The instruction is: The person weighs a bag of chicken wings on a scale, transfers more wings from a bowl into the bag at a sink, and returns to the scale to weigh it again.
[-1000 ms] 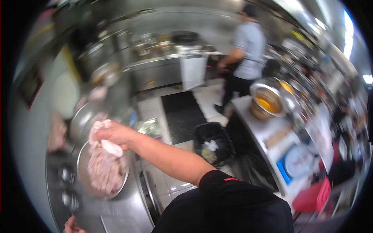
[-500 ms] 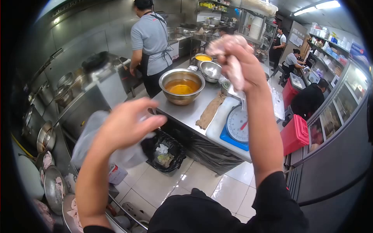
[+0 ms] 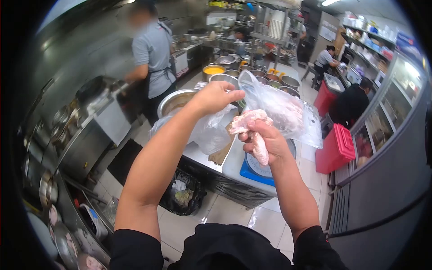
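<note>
My right hand [image 3: 270, 140] is closed around a piece of raw chicken [image 3: 258, 150], which looks like a wing, pale pink and hanging below the fingers. My left hand [image 3: 215, 96] pinches a clear plastic bag [image 3: 211, 132] that hangs crumpled over the counter. Just beyond my right hand is another clear bag with raw meat [image 3: 288, 112] in it, its mouth rising toward my left fingertips. Partly hidden beneath my right hand, a blue kitchen scale [image 3: 254, 173] stands at the counter's edge. A brown cloth [image 3: 219, 157] shows under the hanging bag.
A large metal bowl [image 3: 168, 105] and a pot of yellow liquid [image 3: 213, 69] stand on the counter. Below is a black-lined bin [image 3: 182, 202]. A red container [image 3: 335, 150] and glass-door fridge [image 3: 391, 121] flank the right side. Co-workers, including a person in grey [image 3: 155, 49], are nearby.
My left hand has swung from the left to over the counter with the plastic bag. My right hand has come down with the chicken. The bag of raw meat now shows plainly.
</note>
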`<state>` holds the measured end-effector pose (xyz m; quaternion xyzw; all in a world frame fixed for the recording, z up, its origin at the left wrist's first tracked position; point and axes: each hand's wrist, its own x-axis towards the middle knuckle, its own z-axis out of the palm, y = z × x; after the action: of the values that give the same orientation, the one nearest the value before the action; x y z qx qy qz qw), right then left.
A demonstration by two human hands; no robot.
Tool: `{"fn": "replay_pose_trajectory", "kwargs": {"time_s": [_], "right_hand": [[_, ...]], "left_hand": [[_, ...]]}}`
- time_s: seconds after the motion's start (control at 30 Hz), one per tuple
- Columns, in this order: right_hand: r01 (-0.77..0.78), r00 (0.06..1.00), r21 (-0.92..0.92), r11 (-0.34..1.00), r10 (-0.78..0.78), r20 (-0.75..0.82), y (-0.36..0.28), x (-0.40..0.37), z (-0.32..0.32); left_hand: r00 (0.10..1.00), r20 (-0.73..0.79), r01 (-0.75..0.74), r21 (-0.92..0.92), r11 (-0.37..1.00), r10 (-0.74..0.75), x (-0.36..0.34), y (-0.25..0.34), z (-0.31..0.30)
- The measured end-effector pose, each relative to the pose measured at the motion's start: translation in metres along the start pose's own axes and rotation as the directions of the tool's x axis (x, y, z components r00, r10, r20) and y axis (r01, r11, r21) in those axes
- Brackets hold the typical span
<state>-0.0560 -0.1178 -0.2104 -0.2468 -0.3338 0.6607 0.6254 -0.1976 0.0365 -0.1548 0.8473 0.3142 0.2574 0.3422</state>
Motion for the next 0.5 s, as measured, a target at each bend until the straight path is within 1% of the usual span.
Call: {"fn": "replay_pose_trajectory", "kwargs": {"time_s": [0.07, 0.13, 0.17, 0.23, 0.27, 0.3, 0.33, 0.37, 0.4, 0.43, 0.47, 0.5], "right_hand": [[0.008, 1.0, 0.071, 0.997, -0.006, -0.026, -0.003, 0.005, -0.003], [0.036, 0.999, 0.031, 0.999, -0.035, -0.024, -0.008, 0.009, -0.001], [0.057, 0.998, -0.01, 0.998, -0.058, -0.027, -0.01, 0.012, -0.002], [0.105, 0.993, -0.061, 0.993, -0.107, -0.046, -0.019, 0.018, -0.004], [0.134, 0.986, -0.058, 0.989, -0.139, -0.094, -0.024, 0.019, -0.006], [0.163, 0.976, -0.055, 0.985, -0.169, -0.14, -0.028, 0.021, -0.008], [0.19, 0.963, -0.053, 0.98, -0.196, -0.185, -0.033, 0.022, -0.011], [0.204, 0.962, 0.037, 0.978, -0.193, -0.193, -0.04, 0.025, -0.015], [0.223, 0.95, 0.023, 0.975, -0.212, -0.23, -0.046, 0.027, -0.017], [0.24, 0.936, 0.009, 0.971, -0.229, -0.266, -0.051, 0.03, -0.02], [0.255, 0.922, -0.006, 0.967, -0.246, -0.299, -0.056, 0.031, -0.019], [0.313, 0.887, -0.074, 0.947, -0.319, -0.335, -0.06, 0.032, -0.014]], "left_hand": [[0.998, 0.059, 0.006, -0.14, 0.99, 0.002, 0.016, 0.0, 0.01], [0.99, 0.139, 0.024, -0.268, 0.963, 0.014, 0.034, -0.01, 0.019], [0.994, 0.095, -0.03, -0.232, 0.972, 0.053, 0.033, -0.003, 0.019], [0.987, 0.081, -0.121, -0.204, 0.971, 0.14, 0.041, -0.008, 0.022], [0.981, 0.075, -0.165, -0.188, 0.968, 0.181, 0.04, -0.006, 0.022], [0.978, 0.039, -0.194, -0.171, 0.966, 0.204, 0.037, -0.006, 0.022], [0.975, 0.059, -0.201, -0.151, 0.968, 0.212, 0.035, -0.004, 0.021], [0.973, 0.076, -0.208, -0.13, 0.969, 0.219, 0.034, -0.002, 0.019], [0.971, 0.09, -0.214, -0.109, 0.971, 0.224, 0.032, -0.001, 0.018], [0.96, 0.07, -0.263, -0.127, 0.956, 0.273, 0.032, -0.001, 0.02], [0.957, 0.087, -0.26, -0.16, 0.952, 0.276, 0.032, -0.001, 0.022], [0.955, 0.103, -0.255, -0.193, 0.947, 0.278, 0.032, 0.0, 0.024]]}}
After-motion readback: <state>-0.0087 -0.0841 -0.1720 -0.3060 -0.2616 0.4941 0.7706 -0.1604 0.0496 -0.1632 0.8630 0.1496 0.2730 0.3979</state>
